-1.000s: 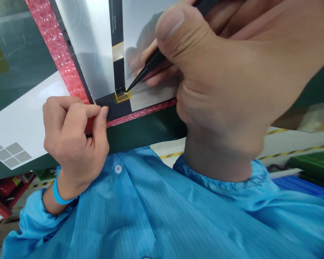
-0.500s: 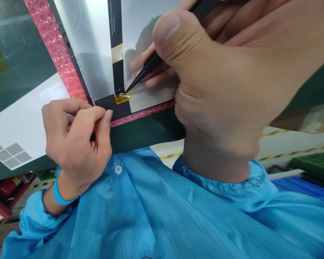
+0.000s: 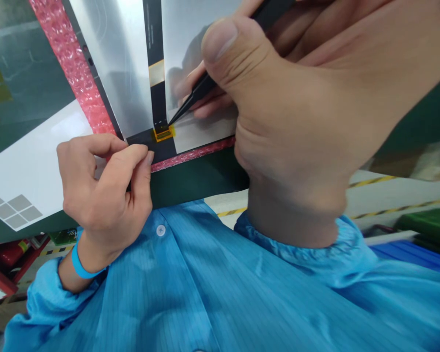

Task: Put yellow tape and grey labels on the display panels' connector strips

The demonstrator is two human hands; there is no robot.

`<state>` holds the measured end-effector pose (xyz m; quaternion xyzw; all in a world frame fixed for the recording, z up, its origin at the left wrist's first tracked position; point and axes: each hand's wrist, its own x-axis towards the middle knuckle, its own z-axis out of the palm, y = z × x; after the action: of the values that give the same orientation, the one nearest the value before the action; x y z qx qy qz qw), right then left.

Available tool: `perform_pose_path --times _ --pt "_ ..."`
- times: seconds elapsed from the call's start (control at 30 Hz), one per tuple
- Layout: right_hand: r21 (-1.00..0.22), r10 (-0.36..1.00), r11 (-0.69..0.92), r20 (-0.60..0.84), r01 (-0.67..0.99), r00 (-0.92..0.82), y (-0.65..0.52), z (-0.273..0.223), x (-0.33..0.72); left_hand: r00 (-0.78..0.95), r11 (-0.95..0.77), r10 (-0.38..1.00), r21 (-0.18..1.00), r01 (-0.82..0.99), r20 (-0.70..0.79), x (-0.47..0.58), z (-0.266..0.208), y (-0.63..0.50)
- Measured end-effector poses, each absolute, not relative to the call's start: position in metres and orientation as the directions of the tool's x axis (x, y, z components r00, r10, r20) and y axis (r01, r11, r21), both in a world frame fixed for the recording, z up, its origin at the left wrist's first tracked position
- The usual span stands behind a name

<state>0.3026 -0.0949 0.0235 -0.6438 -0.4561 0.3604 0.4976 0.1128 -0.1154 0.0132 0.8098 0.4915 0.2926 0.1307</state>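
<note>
My right hand (image 3: pixel 293 107) is closed around black tweezers (image 3: pixel 198 93), angled down to the left. Their tip touches or nearly touches a small piece of clear amber tape (image 3: pixel 164 133). The tape lies over the lower end of a black flat ribbon cable (image 3: pixel 159 100), where a connector shows faintly through it. Beneath is a flat silver panel (image 3: pixel 121 63) with a dark edge. At the panel's near left corner, my left hand (image 3: pixel 106 183) pinches the edge between thumb and fingers; the exact contact is partly hidden.
Pink bubble wrap (image 3: pixel 78 78) shows under the panel along its left and near edges. A white sheet (image 3: pixel 40 161) with grey squares lies left on the dark green work surface (image 3: pixel 194 176). Beyond the near edge are a striped floor, a green bin (image 3: pixel 425 222) and a blue one (image 3: pixel 414 256).
The tweezers and my right hand have shifted slightly left. The amber tape looks flatter, with less glare, and the connector shows through more clearly. My left hand stays at the corner.
</note>
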Motion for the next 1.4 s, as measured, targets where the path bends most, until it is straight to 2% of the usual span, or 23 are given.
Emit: perform_pose_path --times 0.13,0.27,0.47,0.67,0.8,0.9,1.03,1.33,1.4 --pt "-0.965 0.954 -0.072 0.007 0.252 0.300 -0.095 0.025 0.303 0.344 -0.449 0.893 0.504 0.738 0.290 0.113 0.016 -0.117" --pt "-0.952 0.957 -0.114 -0.028 0.284 0.290 -0.095 0.028 0.303 0.351 -0.456 0.888 0.471 0.755 0.296 0.114 0.017 -0.118" --pt "-0.958 0.955 -0.108 -0.026 0.267 0.295 -0.095 0.030 0.303 0.432 -0.477 0.878 0.427 0.768 0.206 0.118 0.022 -0.117" --pt "-0.938 0.954 -0.109 -0.005 0.330 0.299 -0.095 0.029 0.302 0.457 -0.470 0.879 0.406 0.784 0.136 0.114 0.027 -0.117" --pt "-0.940 0.951 -0.092 0.014 0.327 0.308 -0.093 0.025 0.305 0.521 -0.549 0.834 0.379 0.745 0.185 0.109 0.030 -0.114" --pt "-0.948 0.945 -0.022 0.084 0.318 0.316 -0.092 0.019 0.307 0.558 -0.602 0.798 0.355 0.715 0.230 0.109 0.031 -0.112" --pt "-0.951 0.938 0.015 0.121 0.309 0.325 -0.092 0.014 0.307 0.533 -0.601 0.799 0.375 0.706 0.277 0.113 0.029 -0.110" --pt "-0.949 0.948 0.001 0.101 0.316 0.301 -0.093 0.017 0.308 0.586 -0.540 0.809 0.450 0.712 0.044 0.117 0.032 -0.112" --pt "-0.973 0.936 -0.068 0.014 0.220 0.353 -0.094 0.020 0.307 0.615 -0.574 0.787 0.431 0.696 0.056 0.118 0.034 -0.111"
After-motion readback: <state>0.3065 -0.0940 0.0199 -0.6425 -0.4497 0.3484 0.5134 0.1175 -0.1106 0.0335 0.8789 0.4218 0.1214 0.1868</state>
